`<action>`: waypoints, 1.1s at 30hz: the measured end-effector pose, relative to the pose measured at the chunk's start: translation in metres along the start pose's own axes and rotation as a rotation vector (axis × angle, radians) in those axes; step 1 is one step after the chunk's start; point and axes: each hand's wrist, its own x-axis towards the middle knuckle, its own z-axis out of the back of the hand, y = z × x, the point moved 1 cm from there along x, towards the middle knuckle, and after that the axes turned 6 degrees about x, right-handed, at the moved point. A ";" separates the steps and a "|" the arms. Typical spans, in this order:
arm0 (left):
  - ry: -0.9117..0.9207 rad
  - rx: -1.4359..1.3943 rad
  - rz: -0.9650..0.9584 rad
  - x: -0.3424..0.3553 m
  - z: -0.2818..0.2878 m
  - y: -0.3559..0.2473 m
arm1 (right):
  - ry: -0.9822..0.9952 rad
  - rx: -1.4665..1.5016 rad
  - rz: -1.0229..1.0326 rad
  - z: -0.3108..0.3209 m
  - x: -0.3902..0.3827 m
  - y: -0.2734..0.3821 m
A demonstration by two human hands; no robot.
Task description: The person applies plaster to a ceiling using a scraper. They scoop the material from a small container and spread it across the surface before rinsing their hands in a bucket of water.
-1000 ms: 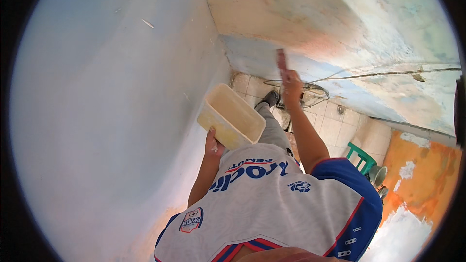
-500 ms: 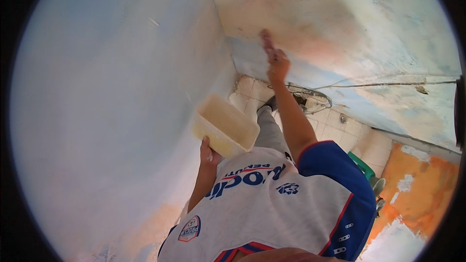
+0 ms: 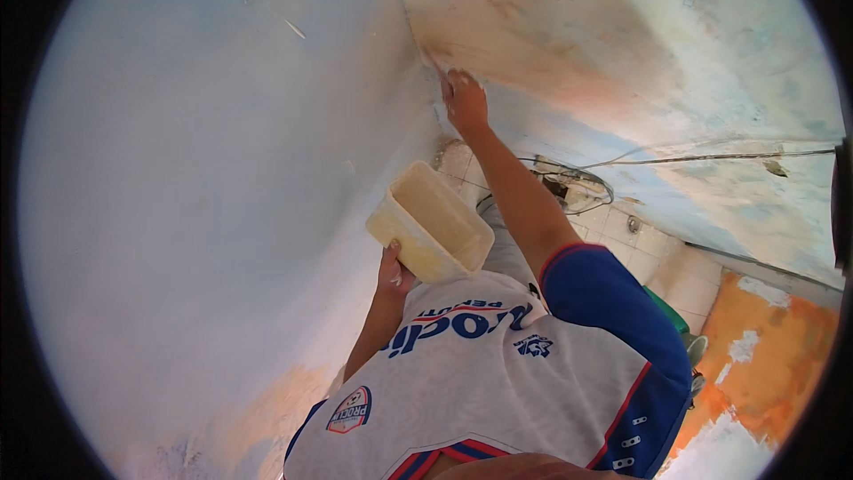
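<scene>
My left hand [image 3: 394, 272] grips the near left side of a cream plastic tub [image 3: 431, 222], thumb on its outer wall. The tub is rectangular, tilted with its open top in sight, and pale residue coats its inside. White smears mark my left hand. At the corner where two walls meet, my right hand [image 3: 466, 100] is closed round a thin flat tool [image 3: 437, 64] that resembles a putty knife. The tool's end is at the patchy right-hand wall [image 3: 569, 53]; its handle is mostly hidden by my fingers. White stuff sticks to the knuckles.
A smooth pale blue wall [image 3: 213, 169] rises close on my left. Dark cables [image 3: 591, 200] loop by the foot of the right-hand wall above the tiled floor [image 3: 644, 244]. Behind my right arm are a green object [image 3: 668, 309] and a flaking orange surface [image 3: 760, 364].
My right hand has moved left along the wall into the corner, with the tool in it. The tub in my left hand has shifted slightly right and up.
</scene>
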 end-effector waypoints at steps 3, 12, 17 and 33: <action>-0.119 0.056 -0.026 -0.008 0.002 -0.005 | -0.300 -0.029 -0.067 0.009 0.026 -0.023; -0.090 -0.164 0.058 -0.015 0.015 0.003 | -0.655 -0.016 -0.255 0.155 -0.098 -0.111; -0.106 -0.156 0.097 -0.013 0.019 0.006 | -0.587 -0.124 -0.105 0.159 -0.145 -0.105; -0.131 -0.120 0.016 -0.015 0.017 -0.019 | -0.528 -0.108 0.016 0.040 -0.033 -0.079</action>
